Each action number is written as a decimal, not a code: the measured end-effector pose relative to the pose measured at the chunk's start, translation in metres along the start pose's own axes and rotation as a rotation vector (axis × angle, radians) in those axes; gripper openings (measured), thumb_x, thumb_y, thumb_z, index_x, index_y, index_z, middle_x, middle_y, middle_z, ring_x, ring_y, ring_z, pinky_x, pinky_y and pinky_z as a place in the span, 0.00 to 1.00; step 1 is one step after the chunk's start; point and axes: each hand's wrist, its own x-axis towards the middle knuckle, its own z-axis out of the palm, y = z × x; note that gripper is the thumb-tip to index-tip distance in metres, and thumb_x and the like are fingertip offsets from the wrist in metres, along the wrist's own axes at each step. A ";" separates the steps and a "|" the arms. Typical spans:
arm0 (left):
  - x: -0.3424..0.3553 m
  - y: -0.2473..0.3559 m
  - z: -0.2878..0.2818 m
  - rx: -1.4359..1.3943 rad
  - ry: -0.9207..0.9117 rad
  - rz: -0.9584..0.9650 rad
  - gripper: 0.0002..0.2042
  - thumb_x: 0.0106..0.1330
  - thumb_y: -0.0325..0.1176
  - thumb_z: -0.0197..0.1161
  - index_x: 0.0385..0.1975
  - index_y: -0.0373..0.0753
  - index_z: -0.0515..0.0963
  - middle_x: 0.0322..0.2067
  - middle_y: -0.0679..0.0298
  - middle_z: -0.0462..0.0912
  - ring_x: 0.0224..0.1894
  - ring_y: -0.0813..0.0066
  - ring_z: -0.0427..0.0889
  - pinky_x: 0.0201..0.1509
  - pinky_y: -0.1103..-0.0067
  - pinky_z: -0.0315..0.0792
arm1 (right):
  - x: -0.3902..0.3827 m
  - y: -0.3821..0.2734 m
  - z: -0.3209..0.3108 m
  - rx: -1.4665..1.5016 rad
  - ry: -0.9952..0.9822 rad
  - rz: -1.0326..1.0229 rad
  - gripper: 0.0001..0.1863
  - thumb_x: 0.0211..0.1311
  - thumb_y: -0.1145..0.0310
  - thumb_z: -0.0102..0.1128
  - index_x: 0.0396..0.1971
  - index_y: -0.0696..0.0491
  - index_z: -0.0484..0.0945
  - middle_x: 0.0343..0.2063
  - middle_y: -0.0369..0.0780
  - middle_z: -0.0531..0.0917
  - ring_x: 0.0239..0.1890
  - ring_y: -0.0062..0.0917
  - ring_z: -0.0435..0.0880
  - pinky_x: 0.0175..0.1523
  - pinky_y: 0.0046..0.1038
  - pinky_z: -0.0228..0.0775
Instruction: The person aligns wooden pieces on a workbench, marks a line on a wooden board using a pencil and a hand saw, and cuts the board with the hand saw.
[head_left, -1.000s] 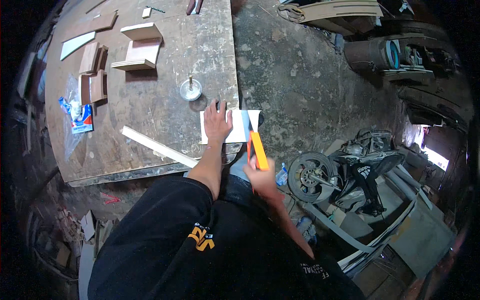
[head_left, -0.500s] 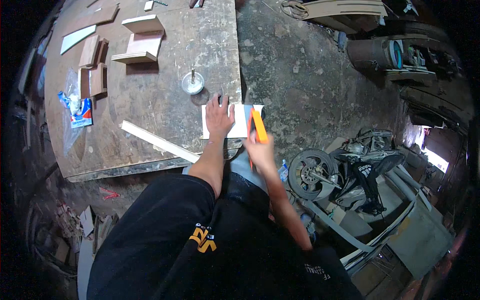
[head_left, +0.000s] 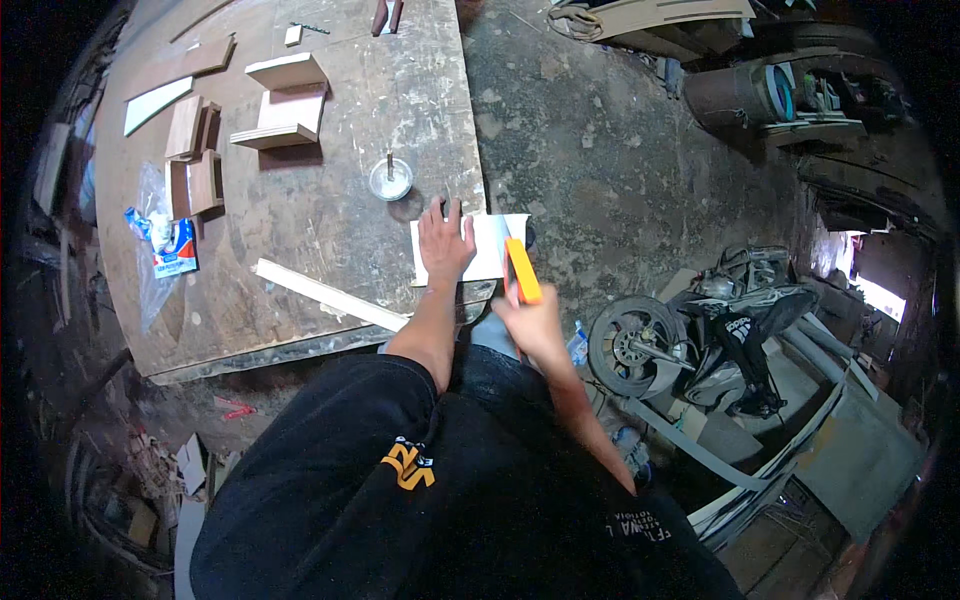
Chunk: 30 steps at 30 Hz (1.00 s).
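Observation:
My left hand (head_left: 446, 240) lies with fingers apart on a white board (head_left: 488, 258) at the table's right edge. My right hand (head_left: 530, 320) grips an orange saw (head_left: 523, 268) upright over the board's right part; its blade is blurred. A small clear cup of pale substance (head_left: 385, 185) with a stick in it stands just beyond my left hand. A long pale wood strip (head_left: 330, 298) lies diagonally left of my forearm.
The worn plywood table (head_left: 300, 220) holds three-sided wooden pieces (head_left: 285, 130), loose boards (head_left: 205, 60) and a plastic bag with a blue packet (head_left: 170, 245). Right of it are a stained concrete floor (head_left: 600, 170), a partly dismantled motorbike (head_left: 730, 320) and stacked boards (head_left: 660, 20).
My right hand and the orange saw moved forward along the board, then slightly back toward me. My left hand stays on the board. The view has shifted a little.

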 end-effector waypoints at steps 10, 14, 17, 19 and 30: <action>-0.001 -0.005 -0.005 0.036 0.045 0.033 0.20 0.64 0.42 0.59 0.52 0.39 0.75 0.56 0.49 0.71 0.55 0.49 0.72 0.61 0.60 0.65 | -0.006 -0.001 0.008 -0.119 -0.030 -0.041 0.14 0.47 0.77 0.65 0.13 0.53 0.67 0.13 0.30 0.72 0.16 0.17 0.69 0.21 0.26 0.59; 0.005 -0.003 -0.002 0.019 0.003 0.010 0.19 0.65 0.42 0.59 0.52 0.39 0.75 0.56 0.48 0.72 0.56 0.48 0.71 0.62 0.60 0.65 | 0.009 0.007 -0.002 0.002 -0.017 0.077 0.12 0.48 0.79 0.65 0.16 0.53 0.69 0.13 0.31 0.72 0.14 0.17 0.70 0.20 0.25 0.59; 0.003 0.011 -0.002 0.035 0.000 0.027 0.20 0.64 0.42 0.59 0.52 0.39 0.75 0.55 0.47 0.72 0.58 0.47 0.71 0.63 0.60 0.64 | 0.049 0.014 0.010 0.007 0.058 0.152 0.11 0.50 0.78 0.65 0.19 0.52 0.70 0.13 0.31 0.72 0.13 0.15 0.69 0.19 0.24 0.58; 0.006 0.001 0.001 0.026 0.024 0.019 0.20 0.64 0.42 0.59 0.53 0.39 0.75 0.56 0.47 0.72 0.58 0.48 0.71 0.63 0.60 0.64 | 0.014 -0.004 0.004 -0.032 -0.029 0.031 0.11 0.51 0.77 0.64 0.17 0.52 0.69 0.13 0.31 0.72 0.13 0.15 0.69 0.19 0.24 0.57; 0.000 -0.005 0.001 0.030 0.021 0.010 0.20 0.63 0.42 0.60 0.53 0.40 0.75 0.56 0.50 0.71 0.56 0.50 0.71 0.61 0.61 0.65 | -0.011 0.011 0.001 -0.057 -0.028 -0.087 0.10 0.51 0.75 0.65 0.18 0.54 0.71 0.15 0.32 0.73 0.15 0.17 0.72 0.21 0.24 0.62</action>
